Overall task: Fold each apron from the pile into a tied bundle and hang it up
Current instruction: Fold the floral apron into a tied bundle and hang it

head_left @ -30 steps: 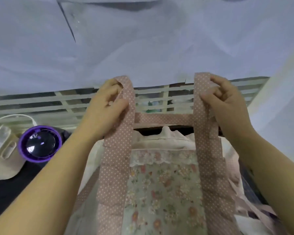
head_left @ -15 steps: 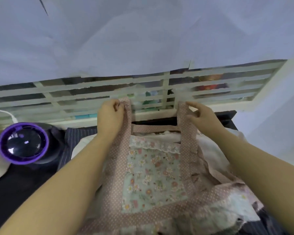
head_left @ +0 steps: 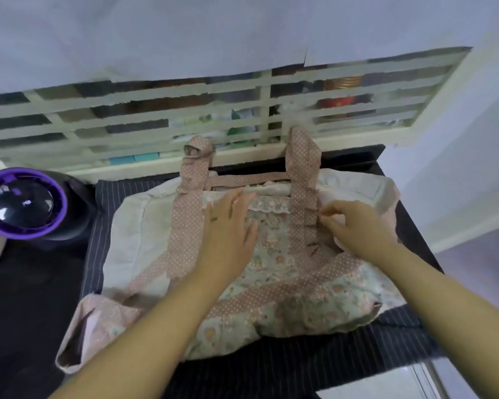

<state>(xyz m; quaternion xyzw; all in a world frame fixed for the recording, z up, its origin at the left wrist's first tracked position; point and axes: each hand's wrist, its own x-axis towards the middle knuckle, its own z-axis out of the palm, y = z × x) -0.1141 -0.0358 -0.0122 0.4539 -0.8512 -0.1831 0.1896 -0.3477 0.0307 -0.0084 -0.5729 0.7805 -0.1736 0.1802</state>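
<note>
A floral apron [head_left: 271, 263] with pink dotted trim lies face up on a dark striped cloth [head_left: 386, 335] spread over the counter [head_left: 26, 283], close in front of the person. It rests on top of a cream cloth [head_left: 139, 223], which may be another apron from the pile.

The left hand [head_left: 228, 226] lies open and flat on the bib, fingers spread, apparently pinning the fabric so it does not slide. The right hand [head_left: 357, 226] pinches the frilled edge [head_left: 314, 226] beside the right strap, seemingly tugging it straight before the first fold.

The two shoulder straps [head_left: 301, 156] stretch away from the person, their ends flopped against the base of a slatted window grille [head_left: 156, 110], probably laid out to keep them free for tying. A round purple-rimmed device [head_left: 23, 203] sits at the left, well apart from the apron.
</note>
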